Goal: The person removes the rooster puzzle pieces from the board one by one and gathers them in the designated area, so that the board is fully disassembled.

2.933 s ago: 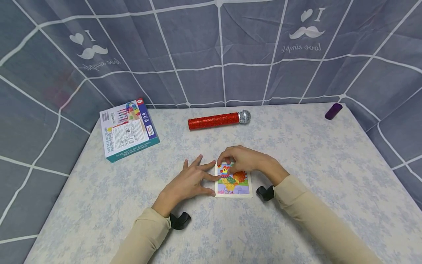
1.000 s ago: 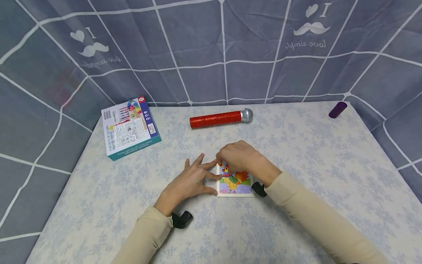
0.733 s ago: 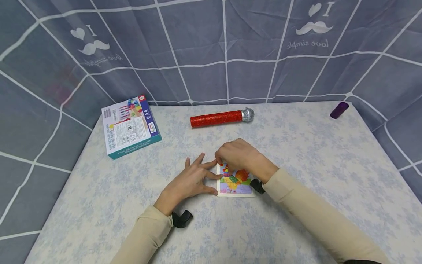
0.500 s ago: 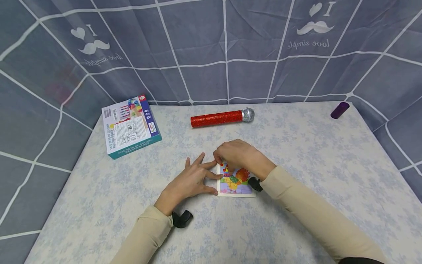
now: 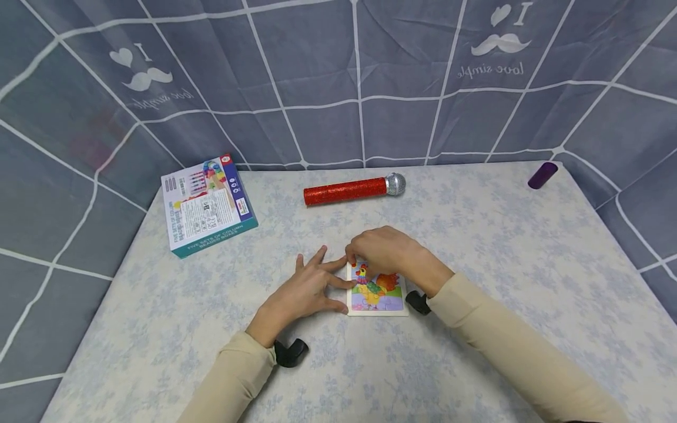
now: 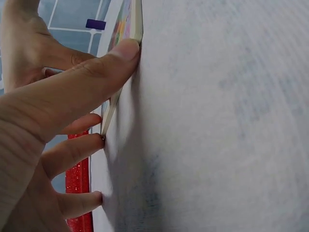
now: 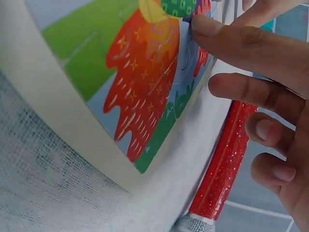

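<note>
A small rooster jigsaw puzzle (image 5: 372, 304) in a pale frame lies flat on the table in the head view. At its left side is my left hand (image 5: 301, 288), fingers spread, with the thumb and fingertips touching the frame's edge, as the left wrist view also shows. My right hand (image 5: 388, 249) holds the puzzle's upper part with bent fingers. In the right wrist view its thumb (image 7: 207, 26) lies on the picture, above the orange tail (image 7: 145, 82), and the other fingers curl near the far edge. It hides the picture's top part; no loose piece shows.
A red glitter microphone (image 5: 346, 191) lies behind the puzzle. To the back left is a bead set box (image 5: 208, 205), and at the back right a purple cylinder (image 5: 542, 175). Grey-blue cloth walls (image 5: 322, 135) close off the table's back and sides.
Since the earliest frame, my right hand has turned further over the puzzle, its wrist coming closer to the frame. The left hand stays at the puzzle's left edge. The view shifted slightly.
</note>
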`<state>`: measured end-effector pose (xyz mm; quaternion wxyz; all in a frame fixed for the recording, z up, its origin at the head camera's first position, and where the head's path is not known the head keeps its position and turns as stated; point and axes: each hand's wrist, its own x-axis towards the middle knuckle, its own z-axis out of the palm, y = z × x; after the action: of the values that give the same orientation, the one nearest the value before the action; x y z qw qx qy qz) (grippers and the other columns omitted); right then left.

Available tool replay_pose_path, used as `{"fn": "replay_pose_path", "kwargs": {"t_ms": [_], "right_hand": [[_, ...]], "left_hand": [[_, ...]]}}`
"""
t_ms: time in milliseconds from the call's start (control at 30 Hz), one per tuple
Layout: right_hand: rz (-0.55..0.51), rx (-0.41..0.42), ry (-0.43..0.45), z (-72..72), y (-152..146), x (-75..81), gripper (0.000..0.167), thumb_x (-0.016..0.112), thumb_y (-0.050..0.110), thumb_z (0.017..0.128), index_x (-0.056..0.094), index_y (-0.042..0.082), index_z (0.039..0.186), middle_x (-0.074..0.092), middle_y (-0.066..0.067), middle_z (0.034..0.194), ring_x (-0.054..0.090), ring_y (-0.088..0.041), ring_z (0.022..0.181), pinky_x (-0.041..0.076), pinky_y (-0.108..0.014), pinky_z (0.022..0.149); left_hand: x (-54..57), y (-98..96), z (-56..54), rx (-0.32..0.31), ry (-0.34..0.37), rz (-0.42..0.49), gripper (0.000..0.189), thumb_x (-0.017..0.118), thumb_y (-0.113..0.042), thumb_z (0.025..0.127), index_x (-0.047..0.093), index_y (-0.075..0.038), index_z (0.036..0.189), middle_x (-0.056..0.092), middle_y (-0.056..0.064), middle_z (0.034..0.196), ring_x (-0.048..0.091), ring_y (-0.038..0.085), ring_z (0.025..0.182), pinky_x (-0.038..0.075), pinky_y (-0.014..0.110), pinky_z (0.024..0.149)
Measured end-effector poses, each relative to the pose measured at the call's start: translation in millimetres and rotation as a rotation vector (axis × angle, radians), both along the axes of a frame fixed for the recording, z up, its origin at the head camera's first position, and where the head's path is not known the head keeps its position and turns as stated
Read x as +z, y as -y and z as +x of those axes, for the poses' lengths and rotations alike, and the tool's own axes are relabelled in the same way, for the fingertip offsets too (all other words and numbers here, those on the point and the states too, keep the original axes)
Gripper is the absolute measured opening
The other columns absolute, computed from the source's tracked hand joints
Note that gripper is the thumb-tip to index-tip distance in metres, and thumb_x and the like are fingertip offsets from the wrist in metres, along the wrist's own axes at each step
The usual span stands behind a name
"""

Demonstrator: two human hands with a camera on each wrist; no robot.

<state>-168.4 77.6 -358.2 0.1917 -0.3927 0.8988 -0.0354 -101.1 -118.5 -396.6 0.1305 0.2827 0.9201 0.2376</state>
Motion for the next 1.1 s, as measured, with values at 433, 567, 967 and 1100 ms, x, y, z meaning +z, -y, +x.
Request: {"fn": "replay_pose_path", "kwargs": {"t_ms": [433,567,967,1100], "right_hand": [[0.059,0.006,-0.047,0.3,4,4.3,0.039,0.09,0.022,0.07,0.07,0.025,0.103,0.069,0.008,0.1,0.055,-0.01,0.076,0.047,-0.033,0.067],[0.084,0.026,-0.047,-2.5,8,4.8,0.035,0.091,0.02,0.068,0.068,0.023,0.095,0.069,0.008,0.1,0.054,-0.012,0.072,0.048,-0.032,0.066],[0.089,0.022,0.052,-6.1,8,3.7,0.04,0.091,0.018,0.069,0.062,0.023,0.095,0.057,0.007,0.096,0.052,-0.013,0.079,0.048,-0.033,0.072],[0.047,0.02,0.078,-6.6,4,3.6,0.042,0.092,0.018,0.068,0.059,0.022,0.095,0.056,0.005,0.095,0.051,-0.013,0.078,0.047,-0.032,0.07]], "left_hand": [[2.4,-0.4,-0.8,-0.003,0.025,-0.006,0.05,0.085,-0.036,0.073,0.072,-0.025,0.121,0.039,0.005,0.154,0.009,0.052,0.144,0.007,0.083,0.098],[0.9,-0.7,-0.6,0.005,0.033,0.004,0.05,0.086,-0.036,0.072,0.073,-0.025,0.12,0.04,0.006,0.153,0.009,0.051,0.144,0.006,0.083,0.098],[0.3,-0.9,0.2,0.015,0.035,0.015,0.05,0.086,-0.035,0.072,0.073,-0.024,0.119,0.042,0.005,0.152,0.009,0.051,0.144,0.005,0.083,0.098],[1.4,-1.2,0.2,0.014,0.032,0.013,0.05,0.086,-0.036,0.072,0.073,-0.025,0.119,0.042,0.006,0.152,0.009,0.052,0.144,0.005,0.083,0.097]]}}
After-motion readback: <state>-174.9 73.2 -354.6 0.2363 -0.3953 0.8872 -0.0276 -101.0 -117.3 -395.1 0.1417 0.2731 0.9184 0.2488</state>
